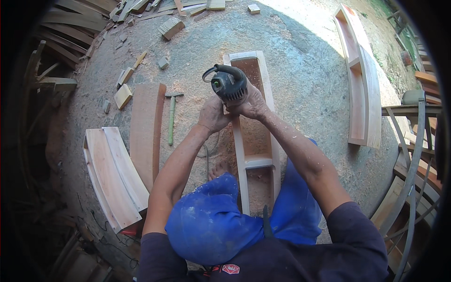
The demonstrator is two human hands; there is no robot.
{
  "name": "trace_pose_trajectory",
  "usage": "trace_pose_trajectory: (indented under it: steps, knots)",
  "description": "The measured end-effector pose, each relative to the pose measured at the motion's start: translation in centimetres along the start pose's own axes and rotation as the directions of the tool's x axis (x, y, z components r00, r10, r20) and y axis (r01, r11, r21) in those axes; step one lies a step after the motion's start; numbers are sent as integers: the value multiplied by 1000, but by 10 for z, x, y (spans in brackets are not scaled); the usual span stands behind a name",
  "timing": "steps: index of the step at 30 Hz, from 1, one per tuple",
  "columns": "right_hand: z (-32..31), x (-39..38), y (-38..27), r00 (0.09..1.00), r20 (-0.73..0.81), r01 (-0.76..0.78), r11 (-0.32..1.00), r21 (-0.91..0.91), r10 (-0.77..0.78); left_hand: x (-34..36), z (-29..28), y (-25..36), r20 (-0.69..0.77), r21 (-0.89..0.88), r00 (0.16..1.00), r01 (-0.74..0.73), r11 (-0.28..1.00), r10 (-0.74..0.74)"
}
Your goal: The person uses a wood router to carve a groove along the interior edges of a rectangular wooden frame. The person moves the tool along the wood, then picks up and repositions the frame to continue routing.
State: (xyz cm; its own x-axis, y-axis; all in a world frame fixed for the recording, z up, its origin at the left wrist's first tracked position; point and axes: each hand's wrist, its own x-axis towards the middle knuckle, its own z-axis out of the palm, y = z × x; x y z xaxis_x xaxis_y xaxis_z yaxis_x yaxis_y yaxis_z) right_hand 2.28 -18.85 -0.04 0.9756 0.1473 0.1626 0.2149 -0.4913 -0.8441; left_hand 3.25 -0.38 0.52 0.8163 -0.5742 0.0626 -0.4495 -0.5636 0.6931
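Head view: left hand (215, 114) and right hand (254, 103), fingers wrapped round black corded router (230, 86), at wooden frame's (259, 161) far left rail (239, 149). Judgement: base flat, elbows steady, even feed.
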Motion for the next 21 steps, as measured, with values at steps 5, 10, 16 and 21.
trace_pose_trajectory:
  steps: [5, 10, 16, 21]
  knots:
    - [-5, 25, 8, 1000, -21, -7, 1000, 14, 7, 25, -10, -7, 76, 104, 995, 52, 993, -60]
    - [-4, 51, 20, 997, -41, 65, 988, -143, -72, 48, -14, -25, 117, 141, 987, 97, 985, -113]
    - [-10, 71, 14, 999, -34, 27, 999, -18, -28, 69, -18, -46, 134, 151, 977, 143, 978, -164]
    - [-17, 83, 15, 1000, -9, 13, 998, -69, -14, 84, -22, -48, 162, 139, 965, 186, 973, -207]
